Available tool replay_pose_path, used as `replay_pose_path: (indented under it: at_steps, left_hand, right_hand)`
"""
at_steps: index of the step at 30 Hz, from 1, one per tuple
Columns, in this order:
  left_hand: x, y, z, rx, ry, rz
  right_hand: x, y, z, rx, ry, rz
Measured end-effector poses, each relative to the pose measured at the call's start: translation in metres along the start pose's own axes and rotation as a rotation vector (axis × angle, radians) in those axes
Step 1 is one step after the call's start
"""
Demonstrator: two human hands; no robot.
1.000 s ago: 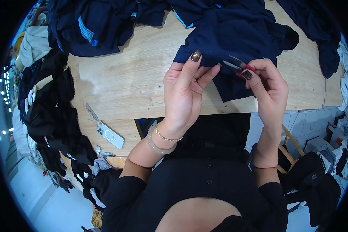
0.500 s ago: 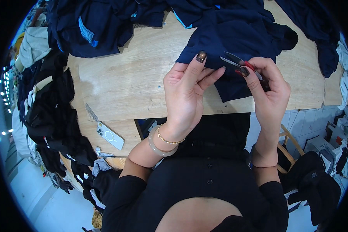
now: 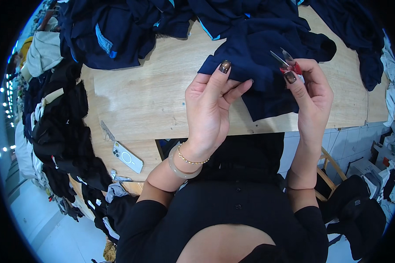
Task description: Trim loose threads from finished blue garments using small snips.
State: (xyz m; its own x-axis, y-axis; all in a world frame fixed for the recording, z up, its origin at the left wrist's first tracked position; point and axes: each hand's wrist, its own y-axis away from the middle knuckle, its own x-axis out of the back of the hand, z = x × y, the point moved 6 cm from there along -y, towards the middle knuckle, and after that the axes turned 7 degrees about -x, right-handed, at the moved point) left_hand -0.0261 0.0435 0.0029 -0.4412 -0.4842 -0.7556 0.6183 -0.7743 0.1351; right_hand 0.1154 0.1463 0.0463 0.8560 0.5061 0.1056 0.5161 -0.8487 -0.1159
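A dark navy garment (image 3: 267,61) lies crumpled on the wooden table (image 3: 149,96) in front of me. My left hand (image 3: 210,109) is raised over its near edge, fingers together and thumb up, pinching a fold of the navy cloth. My right hand (image 3: 309,90) holds small thread snips with a red grip (image 3: 287,61), their metal blades pointing up-left over the garment, a short way from my left fingertips.
More navy garments (image 3: 114,30) are heaped along the far side of the table and at the right end (image 3: 364,39). A white phone (image 3: 127,157) lies near the table's front left. Black clothes (image 3: 61,131) pile up at the left. A wooden stool (image 3: 329,162) stands below right.
My right hand with the snips has risen slightly and drawn a little away from my left hand. The left hand has barely shifted.
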Motion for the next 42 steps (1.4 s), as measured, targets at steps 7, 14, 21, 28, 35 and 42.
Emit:
replay_pose_path:
  at_steps: [7,14,21,28,35,42]
  left_hand:
    - [-0.006,-0.003,0.005,-0.071,-0.002,-0.024]
    - [-0.01,-0.004,0.007,-0.111,0.016,-0.035]
    - [-0.014,-0.003,0.008,-0.031,0.041,-0.005]
    - [-0.016,-0.002,0.007,0.015,0.06,0.024]
    - [-0.022,0.0,0.006,0.037,0.045,0.034]
    - [-0.02,0.001,0.006,0.023,0.04,0.003]
  right_hand:
    - [-0.012,0.008,-0.003,-0.173,-0.09,-0.074]
    - [-0.005,0.006,-0.008,-0.053,-0.072,0.013]
    - [0.002,-0.001,-0.023,0.401,0.397,0.208]
    - [-0.004,0.008,-0.027,0.523,0.54,0.29]
    - [-0.01,0.007,-0.031,0.557,0.548,0.287]
    - [-0.012,0.003,-0.034,0.56,0.536,0.268]
